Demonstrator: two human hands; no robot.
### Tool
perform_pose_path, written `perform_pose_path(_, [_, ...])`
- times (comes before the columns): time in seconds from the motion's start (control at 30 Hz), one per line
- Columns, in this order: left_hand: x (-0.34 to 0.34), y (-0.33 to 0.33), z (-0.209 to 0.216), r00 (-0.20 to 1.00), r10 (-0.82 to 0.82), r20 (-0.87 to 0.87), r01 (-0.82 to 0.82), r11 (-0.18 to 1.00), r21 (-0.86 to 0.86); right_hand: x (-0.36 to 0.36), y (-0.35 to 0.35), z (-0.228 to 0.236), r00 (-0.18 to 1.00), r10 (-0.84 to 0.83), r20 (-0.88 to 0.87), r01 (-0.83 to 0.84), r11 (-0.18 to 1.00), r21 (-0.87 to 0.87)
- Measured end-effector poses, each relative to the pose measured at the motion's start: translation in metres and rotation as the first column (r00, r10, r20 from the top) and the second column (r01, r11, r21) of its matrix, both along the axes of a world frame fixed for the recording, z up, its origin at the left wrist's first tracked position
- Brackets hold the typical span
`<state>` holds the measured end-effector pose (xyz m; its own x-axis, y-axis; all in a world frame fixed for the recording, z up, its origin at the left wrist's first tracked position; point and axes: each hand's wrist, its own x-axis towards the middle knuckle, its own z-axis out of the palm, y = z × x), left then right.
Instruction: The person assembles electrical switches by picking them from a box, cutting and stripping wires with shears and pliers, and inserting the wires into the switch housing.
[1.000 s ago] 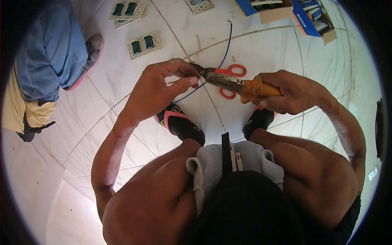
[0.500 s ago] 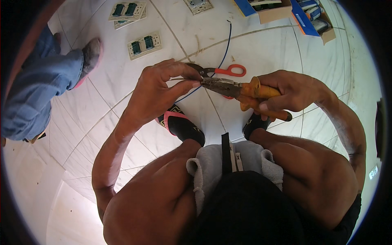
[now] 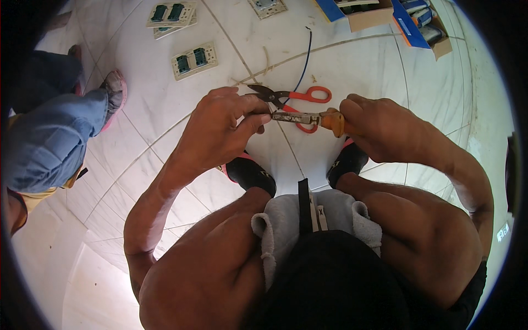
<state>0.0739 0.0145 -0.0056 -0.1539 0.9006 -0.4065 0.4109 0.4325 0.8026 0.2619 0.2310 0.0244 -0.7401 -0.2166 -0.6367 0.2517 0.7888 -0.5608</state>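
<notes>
Pliers horizontal; nose toward left hand; right hand grips handle.

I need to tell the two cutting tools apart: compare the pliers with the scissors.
The pliers have orange handles and are held in the right hand, their tip meeting the left hand. The scissors have red loop handles and lie on the white floor, untouched. The pliers' nose looks shut; the scissors' blades are slightly open. Both are metal hand tools with coloured grips, lying roughly parallel in the picture.

Orange-handled pliers, red-handled scissors, blue wire
</notes>
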Motion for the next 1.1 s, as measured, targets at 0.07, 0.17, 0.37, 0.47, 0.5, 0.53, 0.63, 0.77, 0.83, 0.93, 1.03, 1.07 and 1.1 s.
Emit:
perform_pose_path(0.07, [0.002,-0.003,-0.002,0.976,0.132,0.175,-0.103,0.98,-0.168,0.007,-0.006,-0.004,0.983,0.08,-0.166,-0.059,0.99,0.129])
perform_pose_path(0.17, [-0.001,-0.009,-0.013,0.926,0.16,0.341,-0.109,0.98,-0.164,0.012,-0.007,-0.008,0.909,0.221,-0.354,-0.109,0.945,0.309])
perform_pose_path(0.37, [-0.006,-0.016,-0.034,0.605,0.404,0.686,-0.169,0.907,-0.386,0.011,0.002,-0.015,0.832,0.319,-0.454,-0.117,0.901,0.419])
perform_pose_path(0.47, [-0.003,-0.019,-0.037,0.552,0.411,0.726,-0.214,0.911,-0.352,0.012,0.005,-0.018,0.829,0.299,-0.472,-0.094,0.908,0.409])
perform_pose_path(0.5, [-0.003,-0.018,-0.037,0.578,0.405,0.709,-0.225,0.913,-0.339,0.013,0.006,-0.019,0.838,0.287,-0.465,-0.087,0.91,0.405])
perform_pose_path(0.53, [-0.003,-0.016,-0.035,0.603,0.4,0.691,-0.235,0.916,-0.325,0.013,0.007,-0.022,0.862,0.231,-0.451,-0.055,0.927,0.37])
perform_pose_path(0.63, [-0.008,-0.011,-0.031,0.678,0.364,0.638,-0.228,0.93,-0.288,0.018,0.011,-0.038,0.922,0.067,-0.381,0.051,0.954,0.294])
perform_pose_path(0.77, [-0.011,-0.013,-0.042,0.685,0.364,0.631,-0.267,0.931,-0.248,0.028,0.024,-0.07,0.942,-0.1,-0.32,0.201,0.932,0.301])
perform_pose_path(0.83, [-0.013,-0.014,-0.045,0.65,0.382,0.656,-0.301,0.923,-0.239,0.035,0.028,-0.092,0.924,-0.152,-0.35,0.272,0.906,0.324])
perform_pose_path(0.93, [-0.014,-0.014,-0.051,0.605,0.394,0.692,-0.355,0.911,-0.209,0.045,0.038,-0.124,0.875,-0.185,-0.448,0.364,0.861,0.355])
perform_pose_path(1.03, [-0.014,-0.011,-0.053,0.563,0.417,0.713,-0.394,0.894,-0.212,0.055,0.046,-0.15,0.814,-0.185,-0.55,0.429,0.83,0.356])
perform_pose_path(1.07, [-0.014,-0.009,-0.053,0.55,0.427,0.718,-0.404,0.888,-0.218,0.057,0.049,-0.156,0.804,-0.191,-0.564,0.446,0.821,0.358])
perform_pose_path(1.1, [-0.014,-0.008,-0.054,0.545,0.436,0.716,-0.429,0.879,-0.209,0.059,0.051,-0.162,0.793,-0.196,-0.577,0.462,0.81,0.36])
